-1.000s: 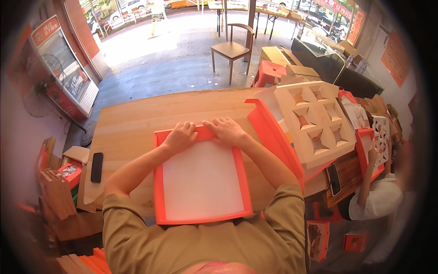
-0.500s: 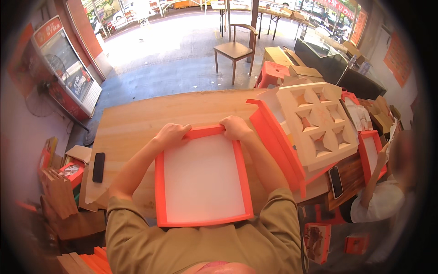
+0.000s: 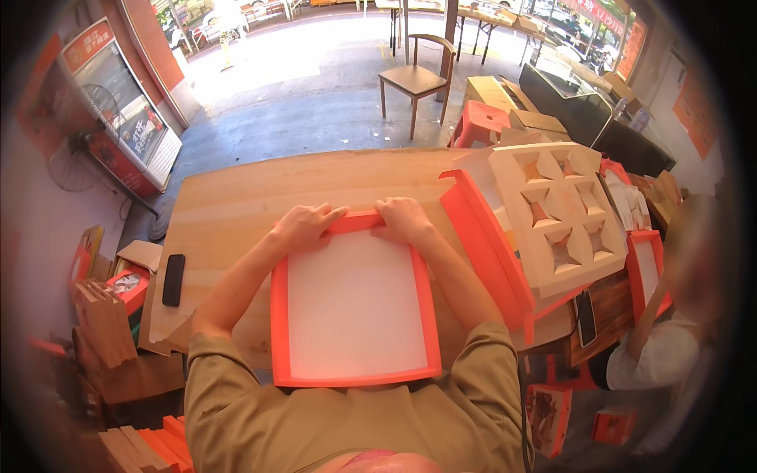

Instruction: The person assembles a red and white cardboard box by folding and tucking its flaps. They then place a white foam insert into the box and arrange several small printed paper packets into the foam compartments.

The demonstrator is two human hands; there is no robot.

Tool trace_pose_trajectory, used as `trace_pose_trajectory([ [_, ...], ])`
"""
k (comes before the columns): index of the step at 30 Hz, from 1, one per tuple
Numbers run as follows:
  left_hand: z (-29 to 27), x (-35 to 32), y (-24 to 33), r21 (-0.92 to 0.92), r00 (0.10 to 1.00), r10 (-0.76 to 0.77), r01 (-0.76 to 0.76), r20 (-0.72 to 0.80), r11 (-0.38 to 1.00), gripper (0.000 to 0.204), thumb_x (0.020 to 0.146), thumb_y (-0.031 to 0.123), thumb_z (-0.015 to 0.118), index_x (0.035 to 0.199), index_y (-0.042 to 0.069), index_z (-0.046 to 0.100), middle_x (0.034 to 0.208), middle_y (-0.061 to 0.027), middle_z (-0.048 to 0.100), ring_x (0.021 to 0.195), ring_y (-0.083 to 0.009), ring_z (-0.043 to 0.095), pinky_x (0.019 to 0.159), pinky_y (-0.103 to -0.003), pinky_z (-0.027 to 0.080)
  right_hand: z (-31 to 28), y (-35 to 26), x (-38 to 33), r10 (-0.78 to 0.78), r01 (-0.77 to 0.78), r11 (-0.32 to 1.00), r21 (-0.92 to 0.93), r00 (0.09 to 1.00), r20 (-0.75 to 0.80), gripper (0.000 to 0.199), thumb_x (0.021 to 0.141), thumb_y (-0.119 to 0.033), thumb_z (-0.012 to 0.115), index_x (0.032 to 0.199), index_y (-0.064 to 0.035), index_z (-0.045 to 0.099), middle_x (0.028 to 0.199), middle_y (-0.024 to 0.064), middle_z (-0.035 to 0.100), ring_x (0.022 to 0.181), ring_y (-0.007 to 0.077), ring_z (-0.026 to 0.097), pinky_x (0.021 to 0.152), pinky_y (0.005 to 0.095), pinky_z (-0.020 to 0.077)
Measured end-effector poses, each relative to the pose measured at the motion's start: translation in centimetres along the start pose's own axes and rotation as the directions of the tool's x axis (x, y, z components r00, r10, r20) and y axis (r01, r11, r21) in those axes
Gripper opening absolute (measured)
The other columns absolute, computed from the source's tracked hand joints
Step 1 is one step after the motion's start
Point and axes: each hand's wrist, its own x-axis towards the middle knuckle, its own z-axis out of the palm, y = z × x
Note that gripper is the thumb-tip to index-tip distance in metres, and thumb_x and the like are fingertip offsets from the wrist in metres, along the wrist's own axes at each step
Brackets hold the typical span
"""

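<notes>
A shallow red-orange cardboard box (image 3: 279, 335) with a white inside lies before me, its near side close to my body. At its far wall, my left hand (image 3: 306, 228) is closed over the left part, fingers curled on the edge. My right hand (image 3: 403, 221) grips the same wall farther right, some of its fingers reaching down inside. A short stretch of red wall shows between the hands. Right of the box stand a stack of red cardboard trays (image 3: 489, 252) and cream cardboard inserts (image 3: 552, 213) with several square openings.
A dark phone (image 3: 173, 280) lies on the wooden table (image 3: 236, 197) at left; another phone (image 3: 584, 318) is at right. Beside it, a person (image 3: 658, 347) touches a red box (image 3: 648, 264). Folded cardboard (image 3: 104, 319) is stacked at left. Beyond the table stands a chair (image 3: 413, 80).
My hands have moved slightly closer together along the box's far wall, leaving less of it showing between them. The view has shifted a little.
</notes>
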Motion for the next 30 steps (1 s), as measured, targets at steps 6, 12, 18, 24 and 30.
trace_pose_trajectory([
  [6,2.5,-1.0,0.2,0.389,0.937,0.285,-0.191,-0.201,0.901,0.066,0.094,0.013,0.067,0.157,0.025,0.056,0.144,-0.0138,0.059,0.122,-0.0282,0.065,0.095,-0.043,0.059,2.3,0.3,0.4,-0.204,0.218,0.974,0.056,0.96,-0.195,0.058,0.086,-0.034,0.085,0.133,-0.0103,0.062,0.123,0.0128,0.071,0.12,0.0319,0.069,0.101,0.0461,0.0562],
  [12,3.1,-0.6,1.6,0.375,0.925,0.249,-0.131,-0.287,0.918,0.065,0.097,0.012,0.064,0.16,0.026,0.053,0.137,-0.0165,0.061,0.111,-0.0292,0.067,0.085,-0.042,0.058,0.7,-1.8,1.7,-0.256,0.256,0.965,0.046,0.967,-0.019,0.05,0.087,-0.037,0.085,0.122,-0.0081,0.064,0.114,0.0135,0.073,0.113,0.0315,0.073,0.093,0.0452,0.0592],
  [18,2.6,-1.5,1.4,0.292,0.977,0.087,-0.027,-0.197,0.956,0.063,0.098,0.013,0.062,0.159,0.024,0.052,0.119,-0.0139,0.067,0.101,-0.0294,0.07,0.073,-0.044,0.057,0.7,-1.3,2.7,-0.217,0.215,0.975,0.052,0.976,0.024,0.042,0.094,-0.042,0.078,0.109,-0.0052,0.067,0.1,0.0142,0.077,0.099,0.0338,0.077,0.085,0.0477,0.0608],
  [24,3.8,-1.4,0.3,0.227,0.974,0.027,0.025,-0.226,0.974,0.064,0.098,0.013,0.062,0.16,0.021,0.051,0.122,-0.0147,0.067,0.105,-0.0318,0.071,0.076,-0.045,0.059,-0.6,-2.0,1.9,-0.232,0.232,0.971,0.057,0.973,-0.002,0.042,0.098,-0.045,0.072,0.112,-0.0051,0.072,0.099,0.0151,0.079,0.097,0.0352,0.077,0.086,0.0482,0.0609],
  [30,2.5,-2.4,-1.0,0.398,0.951,0.195,-0.086,-0.24,0.913,0.076,0.092,0.011,0.07,0.163,0.019,0.045,0.145,-0.0188,0.055,0.119,-0.0349,0.066,0.089,-0.048,0.059,-0.5,-2.3,2.2,-0.098,0.093,0.992,0.086,0.994,0.056,0.05,0.097,-0.054,0.071,0.104,-0.0049,0.078,0.102,0.0158,0.08,0.102,0.035,0.077,0.091,0.048,0.0602],
])
